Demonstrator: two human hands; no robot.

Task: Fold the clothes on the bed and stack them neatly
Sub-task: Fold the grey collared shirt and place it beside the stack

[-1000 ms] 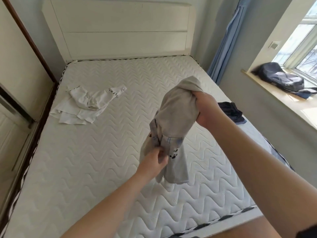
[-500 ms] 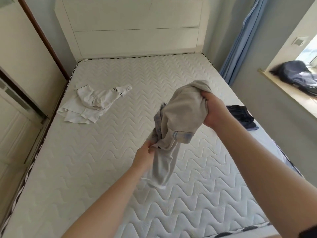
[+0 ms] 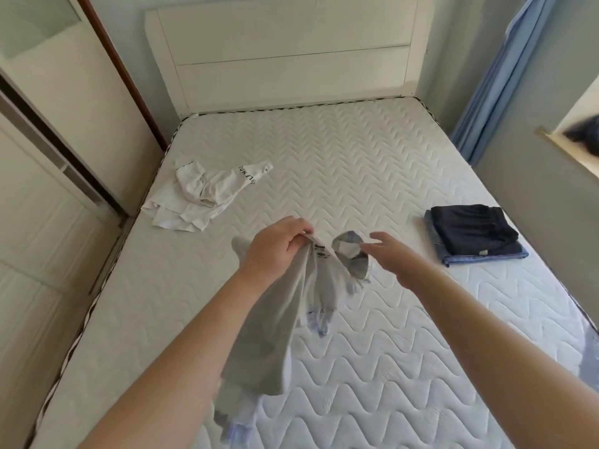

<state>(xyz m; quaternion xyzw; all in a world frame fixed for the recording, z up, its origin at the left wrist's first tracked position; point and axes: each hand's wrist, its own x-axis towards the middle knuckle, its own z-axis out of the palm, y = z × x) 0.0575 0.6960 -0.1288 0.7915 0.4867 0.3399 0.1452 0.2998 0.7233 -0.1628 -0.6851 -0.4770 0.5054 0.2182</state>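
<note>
A grey garment [image 3: 278, 322] hangs over the middle of the white quilted mattress [image 3: 356, 176]. My left hand [image 3: 277, 246] grips its top edge, and the cloth drapes down along my left forearm. My right hand [image 3: 393, 257] is beside a grey flap of the garment with fingers spread; whether it touches the flap is unclear. A crumpled white garment [image 3: 201, 196] lies at the mattress's left side. A folded stack, a dark navy piece on blue denim [image 3: 473, 234], sits at the right side.
A white headboard [image 3: 291, 53] closes the far end. Wardrobe doors [image 3: 48, 205] run along the left. A blue curtain [image 3: 496, 76] hangs at the right, and a dark bag [image 3: 583, 134] lies on the window sill.
My right hand has let go of the bunched top of the grey garment and opened. My left hand has risen to hold the top, and the garment now hangs lower.
</note>
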